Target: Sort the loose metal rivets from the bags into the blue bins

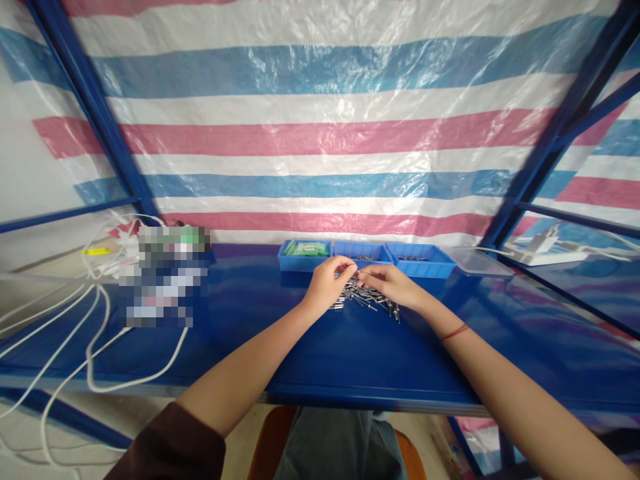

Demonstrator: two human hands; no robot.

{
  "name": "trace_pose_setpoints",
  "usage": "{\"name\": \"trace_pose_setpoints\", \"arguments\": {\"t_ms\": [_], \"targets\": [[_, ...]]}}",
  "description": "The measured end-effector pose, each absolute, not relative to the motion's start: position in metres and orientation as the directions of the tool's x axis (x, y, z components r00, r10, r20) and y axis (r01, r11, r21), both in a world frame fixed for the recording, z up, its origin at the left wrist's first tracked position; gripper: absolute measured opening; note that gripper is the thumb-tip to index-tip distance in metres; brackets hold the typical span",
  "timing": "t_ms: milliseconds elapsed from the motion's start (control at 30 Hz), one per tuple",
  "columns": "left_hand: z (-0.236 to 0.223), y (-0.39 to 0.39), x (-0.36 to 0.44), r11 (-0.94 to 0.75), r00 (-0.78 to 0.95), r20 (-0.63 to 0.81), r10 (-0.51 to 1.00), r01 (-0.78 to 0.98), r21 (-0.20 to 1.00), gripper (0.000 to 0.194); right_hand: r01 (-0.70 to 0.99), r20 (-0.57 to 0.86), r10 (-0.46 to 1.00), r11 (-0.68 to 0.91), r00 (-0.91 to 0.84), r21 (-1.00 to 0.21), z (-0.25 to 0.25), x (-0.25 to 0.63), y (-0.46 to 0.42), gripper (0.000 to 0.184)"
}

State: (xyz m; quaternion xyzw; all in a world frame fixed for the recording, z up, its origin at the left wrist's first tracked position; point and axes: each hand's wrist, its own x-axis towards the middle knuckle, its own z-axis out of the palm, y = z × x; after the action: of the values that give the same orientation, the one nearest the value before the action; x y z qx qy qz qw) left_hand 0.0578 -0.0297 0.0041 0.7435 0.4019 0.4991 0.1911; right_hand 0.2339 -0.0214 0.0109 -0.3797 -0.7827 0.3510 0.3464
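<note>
Over a loose pile of blind rivets (369, 299), thin and silvery, both hands meet with fingertips almost touching. My left hand (327, 283) is closed in a pinch, thumb against forefinger. Just to its right, my right hand (393, 283) also pinches; whatever sits between the fingertips is too small to make out. Directly behind the hands stands a row of blue bins: the left bin (303, 265) holds green packets (307, 249), while the middle bin (367, 248) and the right bin (425, 268) contain a few small metal pieces.
A clear plastic lid (483, 262) lies right of the bins on the blue table (240, 320). White cables (105, 360) loop across the left side and over the front edge. A power strip (550, 250) is at the far right. Blue frame posts (545, 153) flank a striped sheet (310, 140).
</note>
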Motion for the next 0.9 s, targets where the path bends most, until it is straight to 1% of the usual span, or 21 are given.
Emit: {"name": "trace_pose_setpoints", "arguments": {"t_ms": [100, 167, 233, 300, 367, 433, 467, 533, 633, 733, 800, 867, 900], "targets": [[0.005, -0.030, 0.057, -0.617, 0.160, 0.612, 0.775, 0.405, 0.675, 0.014, 0.301, 0.249, 0.882, 0.383, -0.400, -0.873, 0.011, 0.234, -0.020, 0.036], [0.005, -0.029, 0.057, -0.616, 0.156, 0.613, 0.775, 0.404, 0.676, 0.013, 0.252, 0.267, 0.903, 0.360, -0.337, -0.898, 0.013, 0.234, -0.021, 0.036], [0.004, -0.028, 0.057, -0.607, 0.155, 0.603, 0.783, 0.406, 0.683, 0.013, 0.211, 0.310, 0.907, 0.375, -0.284, -0.903, 0.015, 0.233, -0.022, 0.036], [0.002, -0.027, 0.057, -0.600, 0.186, 0.582, 0.792, 0.417, 0.683, 0.014, 0.215, 0.359, 0.896, 0.416, -0.262, -0.883, 0.018, 0.233, -0.024, 0.034], [0.001, -0.026, 0.057, -0.607, 0.250, 0.561, 0.789, 0.453, 0.653, 0.016, 0.281, 0.403, 0.873, 0.474, -0.276, -0.835, 0.021, 0.234, -0.025, 0.033], [0.000, -0.027, 0.056, -0.626, 0.322, 0.545, 0.774, 0.517, 0.584, 0.019, 0.383, 0.447, 0.849, 0.526, -0.280, -0.759, 0.023, 0.239, -0.023, 0.036], [-0.001, -0.028, 0.055, -0.633, 0.352, 0.538, 0.766, 0.556, 0.539, 0.021, 0.444, 0.477, 0.840, 0.542, -0.259, -0.713, 0.024, 0.243, -0.022, 0.036], [-0.002, -0.030, 0.054, -0.635, 0.402, 0.512, 0.759, 0.630, 0.447, 0.031, 0.581, 0.559, 0.815, 0.530, -0.149, -0.617, 0.027, 0.255, -0.017, 0.036], [-0.004, -0.034, 0.052, -0.629, 0.484, 0.424, 0.766, 0.701, 0.336, 0.042, 0.776, 0.683, 0.727, 0.389, 0.073, -0.497, 0.027, 0.283, -0.007, 0.032], [-0.005, -0.035, 0.052, -0.646, 0.557, 0.339, 0.758, 0.712, 0.275, 0.038, 0.890, 0.709, 0.665, 0.146, 0.235, -0.432, 0.022, 0.311, 0.005, 0.032], [-0.006, -0.034, 0.052, -0.650, 0.572, 0.319, 0.756, 0.715, 0.260, 0.030, 0.933, 0.689, 0.683, 0.028, 0.243, -0.358, 0.017, 0.324, 0.011, 0.033], [-0.005, -0.034, 0.052, -0.650, 0.574, 0.318, 0.755, 0.720, 0.245, 0.022, 0.959, 0.682, 0.699, -0.020, 0.216, -0.283, 0.013, 0.328, 0.014, 0.036], [-0.004, -0.034, 0.053, -0.649, 0.573, 0.321, 0.755, 0.723, 0.236, 0.019, 0.965, 0.688, 0.698, -0.019, 0.199, -0.260, 0.013, 0.327, 0.014, 0.038]]}}
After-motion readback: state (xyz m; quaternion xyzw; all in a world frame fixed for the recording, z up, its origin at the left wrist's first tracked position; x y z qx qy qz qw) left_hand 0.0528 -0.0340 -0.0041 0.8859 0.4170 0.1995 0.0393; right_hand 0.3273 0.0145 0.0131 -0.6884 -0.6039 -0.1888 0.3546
